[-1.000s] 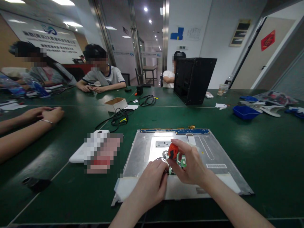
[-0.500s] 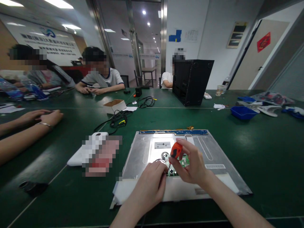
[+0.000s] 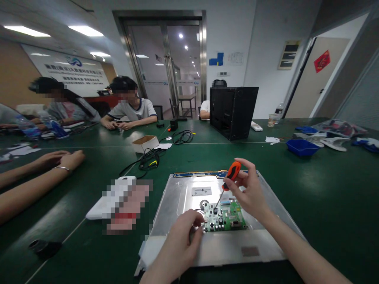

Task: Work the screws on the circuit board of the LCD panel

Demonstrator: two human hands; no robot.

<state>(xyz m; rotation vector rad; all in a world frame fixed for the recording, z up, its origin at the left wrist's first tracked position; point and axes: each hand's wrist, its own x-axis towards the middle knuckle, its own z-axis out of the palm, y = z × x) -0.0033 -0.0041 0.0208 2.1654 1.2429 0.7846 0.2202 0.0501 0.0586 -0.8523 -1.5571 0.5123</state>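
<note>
A metal display panel (image 3: 260,213) lies flat on the green table, with a green circuit board (image 3: 231,216) on it. My right hand (image 3: 247,187) grips an orange and black screwdriver (image 3: 233,173) by its handle; the shaft slants down to the left and its tip is over the board's upper left part. At the board's left edge is my left hand (image 3: 186,234), fingers curled together near thin dark wires (image 3: 199,211). Whatever sits between those fingertips is too small to make out.
Left of the panel lie a white device (image 3: 103,203) and a blurred item. Beyond are black cables (image 3: 148,157), an open small box (image 3: 145,144), a black case (image 3: 232,112) and a blue tray (image 3: 302,146). Another person's arms (image 3: 38,177) rest at left.
The screwdriver has risen off the board's lower left area, moving up and right with my right hand. My left hand has shifted slightly left, and more of the board shows. The view has tilted up.
</note>
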